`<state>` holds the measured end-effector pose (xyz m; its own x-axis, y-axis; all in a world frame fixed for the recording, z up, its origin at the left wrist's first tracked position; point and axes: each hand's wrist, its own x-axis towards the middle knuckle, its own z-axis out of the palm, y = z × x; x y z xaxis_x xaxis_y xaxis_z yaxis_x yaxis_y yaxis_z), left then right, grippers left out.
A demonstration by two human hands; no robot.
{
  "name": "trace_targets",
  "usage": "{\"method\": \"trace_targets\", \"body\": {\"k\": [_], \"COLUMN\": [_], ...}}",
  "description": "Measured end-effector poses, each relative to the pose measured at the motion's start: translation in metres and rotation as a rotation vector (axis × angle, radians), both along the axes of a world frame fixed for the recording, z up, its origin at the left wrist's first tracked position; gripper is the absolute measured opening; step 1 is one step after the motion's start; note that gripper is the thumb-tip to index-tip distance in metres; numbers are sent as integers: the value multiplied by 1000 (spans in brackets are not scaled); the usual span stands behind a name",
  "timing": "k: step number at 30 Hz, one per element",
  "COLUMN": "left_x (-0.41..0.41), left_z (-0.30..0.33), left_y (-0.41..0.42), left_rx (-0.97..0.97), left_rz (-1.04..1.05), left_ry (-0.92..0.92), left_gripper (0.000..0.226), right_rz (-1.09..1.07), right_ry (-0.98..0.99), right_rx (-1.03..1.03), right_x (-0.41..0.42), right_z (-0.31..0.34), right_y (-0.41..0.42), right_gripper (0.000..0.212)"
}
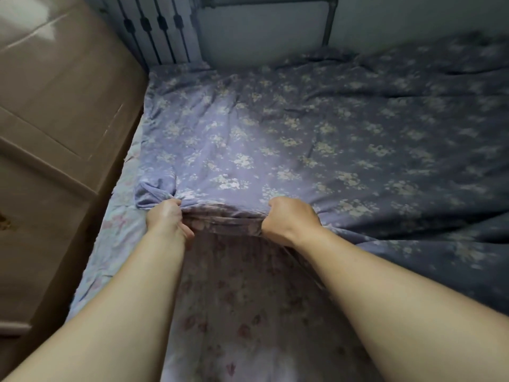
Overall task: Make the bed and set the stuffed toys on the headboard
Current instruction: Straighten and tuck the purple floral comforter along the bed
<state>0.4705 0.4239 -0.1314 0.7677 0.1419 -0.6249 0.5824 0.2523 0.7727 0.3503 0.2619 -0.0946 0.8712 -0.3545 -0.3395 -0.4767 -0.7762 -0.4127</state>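
A purple quilt [289,128] with a pale flower print lies spread over most of the bed. Its near edge is bunched into folds. My left hand [168,219] grips that edge close to the quilt's left corner. My right hand [289,219] grips the same edge a little further right, fingers curled into the cloth. Under the quilt a light sheet [242,312] with pink flowers shows between my forearms and along the bed's left side. No stuffed toys are in view.
A brown wooden cabinet [60,119] stands tight against the bed's left side. Beyond the bed's far end are a white barred frame [154,31] with dark ornaments and a pale framed panel [261,28]. The far right of the quilt lies in shadow with wrinkles.
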Motion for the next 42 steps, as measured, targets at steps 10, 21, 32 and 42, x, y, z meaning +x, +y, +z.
{"method": "trace_targets", "body": {"k": [10,21,32,42], "left_x": [2,11,-3,18], "left_z": [5,15,-5,22], "left_y": [19,52,59,60], "left_rx": [15,79,69,128], "left_rz": [119,146,130,331], "left_ry": [11,-8,69,-380], "left_gripper": [18,30,17,45], "right_rz": [148,182,202,238], "right_ry": [147,142,230,142], "right_rx": [101,231,164,221], "right_x": [7,22,25,35], "right_z": [10,-6,-24,14], "right_y": [22,63,67,75], "right_gripper": [23,17,19,27]}}
